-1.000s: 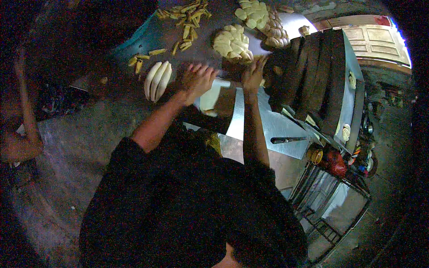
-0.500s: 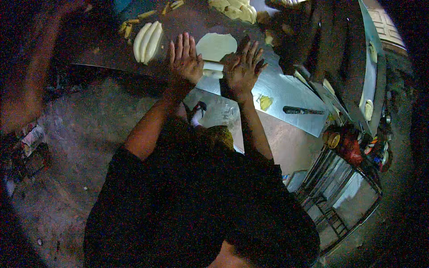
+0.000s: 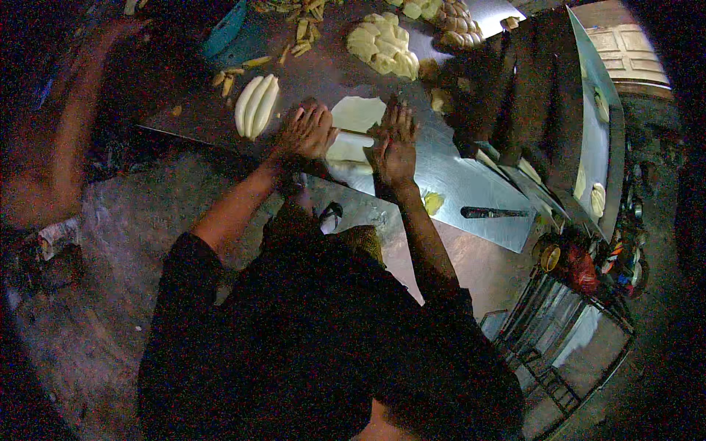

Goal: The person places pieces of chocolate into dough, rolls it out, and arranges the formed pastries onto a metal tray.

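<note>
A rolling pin (image 3: 357,133) lies across the dough sheet (image 3: 358,114), the left hand (image 3: 307,132) and right hand (image 3: 398,147) laid unclenched over its ends beside the sheet, and well right of that sheet a metal tray (image 3: 593,143) holds dough pieces (image 3: 598,199).

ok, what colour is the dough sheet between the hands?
Pale cream, no pattern visible; the dough sheet shows best in the head view.
</note>
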{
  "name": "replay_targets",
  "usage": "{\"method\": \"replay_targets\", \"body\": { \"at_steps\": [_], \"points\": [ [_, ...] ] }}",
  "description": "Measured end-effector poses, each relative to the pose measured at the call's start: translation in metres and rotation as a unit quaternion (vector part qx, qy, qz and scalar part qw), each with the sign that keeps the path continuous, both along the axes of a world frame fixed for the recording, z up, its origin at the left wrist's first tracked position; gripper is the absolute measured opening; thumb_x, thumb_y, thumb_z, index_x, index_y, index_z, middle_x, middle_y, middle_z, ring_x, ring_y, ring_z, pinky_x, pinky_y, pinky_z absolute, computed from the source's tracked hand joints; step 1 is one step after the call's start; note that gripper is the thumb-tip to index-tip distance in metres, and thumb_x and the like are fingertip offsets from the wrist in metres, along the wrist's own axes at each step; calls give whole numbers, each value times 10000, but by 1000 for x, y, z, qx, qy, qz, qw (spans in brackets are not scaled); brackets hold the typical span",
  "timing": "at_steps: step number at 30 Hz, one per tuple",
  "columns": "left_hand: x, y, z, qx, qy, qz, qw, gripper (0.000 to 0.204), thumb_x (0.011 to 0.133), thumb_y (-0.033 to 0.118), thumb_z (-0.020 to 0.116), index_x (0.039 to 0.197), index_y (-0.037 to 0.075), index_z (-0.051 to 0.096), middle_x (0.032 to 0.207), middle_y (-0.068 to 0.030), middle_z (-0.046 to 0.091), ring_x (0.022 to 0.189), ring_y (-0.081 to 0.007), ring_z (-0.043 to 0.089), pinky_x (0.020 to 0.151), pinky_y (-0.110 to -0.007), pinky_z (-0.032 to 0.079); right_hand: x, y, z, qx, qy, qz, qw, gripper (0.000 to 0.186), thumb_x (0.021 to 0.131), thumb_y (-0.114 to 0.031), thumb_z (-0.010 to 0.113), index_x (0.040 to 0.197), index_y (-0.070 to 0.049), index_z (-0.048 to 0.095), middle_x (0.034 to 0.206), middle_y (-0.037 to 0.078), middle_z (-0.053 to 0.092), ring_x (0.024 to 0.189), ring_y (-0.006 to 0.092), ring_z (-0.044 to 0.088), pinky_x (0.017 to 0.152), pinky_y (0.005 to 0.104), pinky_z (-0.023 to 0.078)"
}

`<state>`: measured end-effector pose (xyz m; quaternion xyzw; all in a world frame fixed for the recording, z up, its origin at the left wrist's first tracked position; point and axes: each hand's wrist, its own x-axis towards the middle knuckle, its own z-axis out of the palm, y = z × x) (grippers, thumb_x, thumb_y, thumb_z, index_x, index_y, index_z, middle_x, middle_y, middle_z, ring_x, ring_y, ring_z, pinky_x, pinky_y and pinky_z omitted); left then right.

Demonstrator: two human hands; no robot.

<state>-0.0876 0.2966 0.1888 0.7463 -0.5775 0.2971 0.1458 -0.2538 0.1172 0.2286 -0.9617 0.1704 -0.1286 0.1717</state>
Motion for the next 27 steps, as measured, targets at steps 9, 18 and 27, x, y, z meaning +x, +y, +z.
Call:
{"method": "replay_targets", "body": {
  "at_steps": [9, 18, 27],
  "points": [
    [85, -145, -67, 41, 189, 211, 958, 535, 1000, 326, 475, 1345, -83, 475, 1405, -300, 468, 1312, -469, 423, 1089, -634, 271, 128, -78, 19, 73, -58, -252, 963, 704, 1030, -322, 346, 1549, 66, 70, 1620, 281, 118, 1437, 462, 288, 1134, 500, 323],
    [41, -119, -1, -276, 617, -35, 736, 286, 990, 275, 598, 1081, 26, 490, 987, -164, 541, 907, -321, 556, 866, -411, 455, 68, -87, -10, -55, -14, 56, 997, 340, 911, -233, 647, 1213, -75, 633, 1149, 163, 647, 1083, 374, 627, 937, 439, 496],
    [-21, 3, 17, 61, 384, -162, 907, 233, 870, 162, 702, 1052, 76, 585, 1098, -115, 591, 1030, -281, 573, 867, -443, 455, 58, -159, -37, 221, 86, -288, 928, 383, 939, -216, 578, 1315, -159, 536, 1102, 181, 632, 1005, 406, 633, 812, 513, 517]
  ]
}}
